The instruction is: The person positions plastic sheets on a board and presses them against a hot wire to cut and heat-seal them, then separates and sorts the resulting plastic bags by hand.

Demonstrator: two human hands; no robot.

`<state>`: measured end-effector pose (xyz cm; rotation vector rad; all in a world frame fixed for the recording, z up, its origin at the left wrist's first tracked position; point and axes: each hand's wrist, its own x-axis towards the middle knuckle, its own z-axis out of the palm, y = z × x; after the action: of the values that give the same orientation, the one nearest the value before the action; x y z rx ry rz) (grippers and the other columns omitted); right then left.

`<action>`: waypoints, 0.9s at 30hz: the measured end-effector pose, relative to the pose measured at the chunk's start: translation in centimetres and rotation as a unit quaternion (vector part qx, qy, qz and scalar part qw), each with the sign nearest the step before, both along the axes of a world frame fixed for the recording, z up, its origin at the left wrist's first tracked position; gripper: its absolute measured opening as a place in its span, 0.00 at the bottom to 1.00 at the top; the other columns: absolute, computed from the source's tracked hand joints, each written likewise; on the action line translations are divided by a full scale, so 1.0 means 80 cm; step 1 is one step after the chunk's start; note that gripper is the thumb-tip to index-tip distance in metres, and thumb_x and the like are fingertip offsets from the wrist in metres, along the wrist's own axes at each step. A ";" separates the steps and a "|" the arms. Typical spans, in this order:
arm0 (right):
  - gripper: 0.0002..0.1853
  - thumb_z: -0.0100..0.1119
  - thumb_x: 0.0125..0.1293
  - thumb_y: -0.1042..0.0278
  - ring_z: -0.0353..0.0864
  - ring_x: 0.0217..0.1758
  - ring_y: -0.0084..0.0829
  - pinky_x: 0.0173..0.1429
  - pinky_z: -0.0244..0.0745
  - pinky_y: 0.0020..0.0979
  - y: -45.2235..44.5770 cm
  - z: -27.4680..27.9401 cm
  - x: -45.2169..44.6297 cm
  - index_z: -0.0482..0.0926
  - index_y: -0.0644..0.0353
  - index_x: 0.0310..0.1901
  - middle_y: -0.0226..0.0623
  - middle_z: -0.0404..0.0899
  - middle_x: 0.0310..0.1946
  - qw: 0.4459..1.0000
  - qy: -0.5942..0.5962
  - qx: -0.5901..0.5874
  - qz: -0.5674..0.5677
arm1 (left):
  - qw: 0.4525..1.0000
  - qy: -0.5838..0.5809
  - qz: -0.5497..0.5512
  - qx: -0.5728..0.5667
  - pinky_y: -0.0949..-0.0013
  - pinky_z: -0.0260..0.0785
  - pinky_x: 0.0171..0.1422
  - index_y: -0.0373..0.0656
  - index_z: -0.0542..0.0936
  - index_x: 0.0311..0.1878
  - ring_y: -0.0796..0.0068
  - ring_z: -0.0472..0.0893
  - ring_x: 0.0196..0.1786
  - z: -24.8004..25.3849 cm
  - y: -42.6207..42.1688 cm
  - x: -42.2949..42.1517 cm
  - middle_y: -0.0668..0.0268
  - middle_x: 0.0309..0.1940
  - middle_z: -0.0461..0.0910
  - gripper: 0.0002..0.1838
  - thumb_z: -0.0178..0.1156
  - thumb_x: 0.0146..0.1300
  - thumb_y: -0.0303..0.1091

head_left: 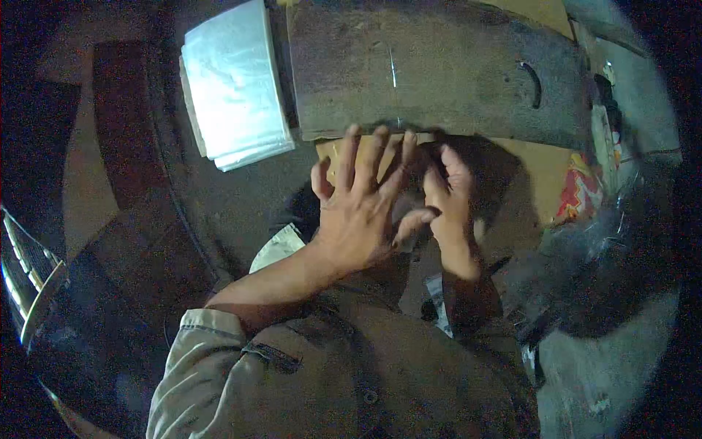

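Note:
My left hand is open, its fingers spread and its fingertips at the near edge of a worn wooden board. Its thumb reaches across toward my right hand. The right hand's fingers are curled together; anything they hold is hidden in shadow. On the board lie a thin shiny strip and a dark curved piece. Brown cardboard shows under and beside the hands.
A stack of clear plastic sheets or bags lies left of the board. To the right are a red and yellow packet and a dark, blurred plastic heap. Something slatted stands at the far left.

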<state>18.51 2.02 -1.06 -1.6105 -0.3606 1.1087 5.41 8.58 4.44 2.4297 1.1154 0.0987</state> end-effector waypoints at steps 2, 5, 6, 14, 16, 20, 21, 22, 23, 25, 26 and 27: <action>0.11 0.55 0.64 0.71 0.71 0.36 0.18 0.40 0.67 0.22 0.015 0.024 0.002 0.75 0.63 0.47 0.30 0.76 0.35 0.999 -0.025 -0.030 0.034 | 1.000 0.002 0.007 0.005 0.44 0.41 0.64 0.55 0.62 0.70 0.52 0.52 0.71 -0.007 0.003 0.002 0.59 0.67 0.58 0.43 0.47 0.55 0.70; 0.10 0.58 0.65 0.66 0.69 0.31 0.15 0.34 0.65 0.21 0.021 0.023 -0.002 0.75 0.63 0.41 0.27 0.75 0.29 0.996 -0.075 -0.022 0.045 | 1.000 0.015 0.013 0.009 0.44 0.40 0.64 0.57 0.62 0.70 0.53 0.51 0.72 -0.009 0.003 0.003 0.59 0.69 0.56 0.43 0.45 0.55 0.72; 0.10 0.59 0.65 0.63 0.68 0.29 0.15 0.32 0.64 0.22 0.021 0.021 -0.003 0.76 0.63 0.38 0.25 0.74 0.27 0.995 -0.088 0.011 0.040 | 1.000 0.025 0.011 0.007 0.43 0.39 0.65 0.58 0.61 0.70 0.53 0.51 0.72 -0.010 0.003 0.002 0.59 0.70 0.55 0.43 0.44 0.55 0.73; 0.09 0.58 0.65 0.64 0.67 0.28 0.13 0.30 0.63 0.20 0.024 0.023 0.002 0.76 0.62 0.38 0.24 0.74 0.27 0.990 -0.118 -0.001 0.075 | 0.999 0.040 0.003 0.007 0.43 0.31 0.70 0.58 0.60 0.71 0.49 0.46 0.73 -0.019 0.000 0.000 0.54 0.70 0.52 0.45 0.45 0.53 0.74; 0.09 0.58 0.66 0.64 0.67 0.28 0.12 0.30 0.62 0.19 0.024 0.025 0.003 0.76 0.62 0.38 0.23 0.74 0.27 0.989 -0.128 0.027 0.074 | 0.999 0.033 0.005 0.004 0.44 0.30 0.70 0.58 0.60 0.71 0.49 0.46 0.73 -0.020 -0.001 0.000 0.54 0.71 0.51 0.45 0.45 0.54 0.74; 0.08 0.58 0.66 0.67 0.69 0.31 0.13 0.32 0.63 0.17 0.013 0.029 0.014 0.76 0.63 0.40 0.24 0.75 0.31 0.980 -0.196 0.024 0.007 | 0.999 0.035 0.014 0.016 0.41 0.42 0.63 0.60 0.59 0.71 0.55 0.48 0.73 -0.021 -0.002 0.000 0.58 0.72 0.50 0.44 0.45 0.54 0.74; 0.09 0.58 0.65 0.67 0.71 0.33 0.15 0.35 0.66 0.19 0.014 0.033 0.025 0.76 0.63 0.41 0.27 0.75 0.33 0.966 -0.256 0.022 -0.010 | 0.999 0.043 0.012 0.024 0.41 0.42 0.63 0.61 0.59 0.71 0.55 0.48 0.73 -0.021 -0.002 0.000 0.58 0.72 0.49 0.44 0.44 0.54 0.74; 0.10 0.59 0.65 0.66 0.72 0.35 0.18 0.38 0.68 0.21 0.018 0.040 0.038 0.75 0.64 0.43 0.29 0.76 0.36 0.948 -0.315 0.019 -0.028 | 0.999 0.043 0.012 0.024 0.41 0.42 0.63 0.61 0.59 0.71 0.55 0.48 0.73 -0.021 -0.002 0.000 0.58 0.72 0.49 0.44 0.44 0.54 0.74; 0.12 0.59 0.65 0.66 0.74 0.39 0.22 0.43 0.69 0.24 0.025 0.043 0.054 0.74 0.65 0.44 0.32 0.76 0.38 0.923 -0.381 0.034 -0.043 | 0.999 0.043 0.013 0.021 0.40 0.42 0.63 0.61 0.59 0.71 0.55 0.48 0.74 -0.021 -0.001 0.000 0.58 0.73 0.49 0.44 0.44 0.54 0.74; 0.15 0.60 0.64 0.64 0.76 0.46 0.30 0.50 0.71 0.29 0.042 0.039 0.094 0.74 0.65 0.47 0.38 0.77 0.42 0.876 -0.473 0.050 -0.076 | 0.999 0.042 0.014 0.018 0.40 0.43 0.63 0.61 0.59 0.71 0.55 0.48 0.74 -0.019 -0.001 0.001 0.58 0.73 0.48 0.44 0.44 0.54 0.74; 0.16 0.60 0.64 0.62 0.76 0.49 0.33 0.54 0.70 0.31 0.050 0.034 0.114 0.74 0.65 0.48 0.40 0.78 0.44 0.860 -0.499 0.051 -0.095 | 0.998 0.050 0.012 0.021 0.40 0.44 0.63 0.61 0.59 0.71 0.55 0.48 0.74 -0.019 -0.002 0.001 0.58 0.73 0.48 0.44 0.44 0.54 0.73; 0.16 0.60 0.64 0.62 0.76 0.49 0.33 0.54 0.70 0.31 0.056 0.035 0.130 0.74 0.65 0.48 0.40 0.78 0.44 0.859 -0.500 0.052 -0.096 | 0.998 0.059 0.010 0.023 0.40 0.45 0.62 0.61 0.59 0.71 0.54 0.48 0.73 -0.019 -0.002 0.002 0.58 0.73 0.48 0.44 0.44 0.54 0.73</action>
<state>28.95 6.49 1.70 -1.9652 -0.8868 0.0050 5.53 8.42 2.95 2.4939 1.2019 -0.0135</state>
